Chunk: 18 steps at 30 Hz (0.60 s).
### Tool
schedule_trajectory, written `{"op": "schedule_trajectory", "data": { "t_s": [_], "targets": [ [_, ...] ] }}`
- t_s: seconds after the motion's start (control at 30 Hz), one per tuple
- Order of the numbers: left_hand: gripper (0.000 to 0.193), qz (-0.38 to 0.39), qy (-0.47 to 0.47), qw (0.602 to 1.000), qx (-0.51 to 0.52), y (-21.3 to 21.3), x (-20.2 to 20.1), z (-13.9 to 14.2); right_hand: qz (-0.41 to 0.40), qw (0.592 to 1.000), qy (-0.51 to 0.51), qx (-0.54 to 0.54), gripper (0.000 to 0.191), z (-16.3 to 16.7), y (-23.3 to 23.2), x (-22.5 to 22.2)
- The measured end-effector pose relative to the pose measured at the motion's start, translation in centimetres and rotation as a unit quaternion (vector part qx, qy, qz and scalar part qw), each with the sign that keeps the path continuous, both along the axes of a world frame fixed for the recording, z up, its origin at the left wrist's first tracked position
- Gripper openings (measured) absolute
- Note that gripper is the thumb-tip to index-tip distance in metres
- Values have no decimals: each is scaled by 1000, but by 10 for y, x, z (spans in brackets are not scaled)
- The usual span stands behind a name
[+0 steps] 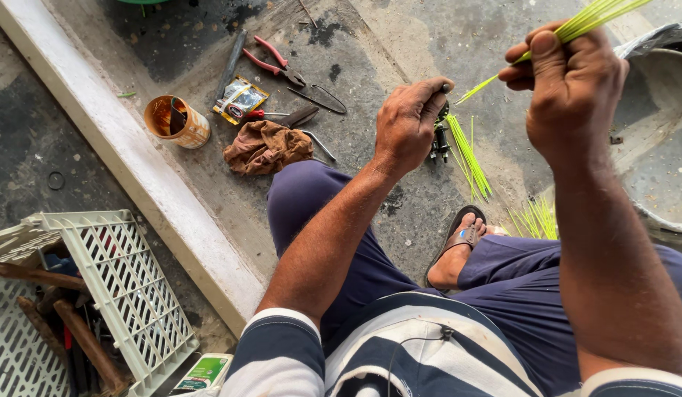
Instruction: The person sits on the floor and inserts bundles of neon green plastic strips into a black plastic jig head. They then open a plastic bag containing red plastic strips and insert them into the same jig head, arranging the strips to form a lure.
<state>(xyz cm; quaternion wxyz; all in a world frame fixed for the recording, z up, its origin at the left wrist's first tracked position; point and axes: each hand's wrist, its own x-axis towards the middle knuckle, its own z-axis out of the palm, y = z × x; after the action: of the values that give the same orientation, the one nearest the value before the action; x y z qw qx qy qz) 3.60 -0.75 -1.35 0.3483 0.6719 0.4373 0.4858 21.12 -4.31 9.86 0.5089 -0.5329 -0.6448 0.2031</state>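
My left hand (408, 123) is closed around a small dark tool (439, 136) held over the concrete floor. My right hand (569, 84) is raised higher and grips a bundle of thin bright green strips (587, 20) that run up and out of the top edge. One green strand (477, 90) stretches from that bundle down toward the tool in my left hand. Cut green strips (469, 156) lie on the floor below the tool, and more green strips (536, 218) lie beside my sandalled foot (458, 250).
Red-handled pliers (275, 62), a metal rod (230, 65), a small packet (240, 99), a brown rag (267, 147) and an open tin (176, 121) lie on the floor. A pale concrete curb (127, 158) runs diagonally. A white plastic crate (116, 276) holds wooden-handled tools.
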Motion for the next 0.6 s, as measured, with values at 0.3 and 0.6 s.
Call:
{"op": "schedule_trajectory", "data": {
  "t_s": [0.3,0.6],
  "targets": [
    [19,-6,-10,1000,16,-2,1,3,21,999,17,-33,24,-16,3,-1],
    [20,-24,-9,999,21,0,1,-1,56,973,-223,13,23,-14,8,-11]
  ]
}}
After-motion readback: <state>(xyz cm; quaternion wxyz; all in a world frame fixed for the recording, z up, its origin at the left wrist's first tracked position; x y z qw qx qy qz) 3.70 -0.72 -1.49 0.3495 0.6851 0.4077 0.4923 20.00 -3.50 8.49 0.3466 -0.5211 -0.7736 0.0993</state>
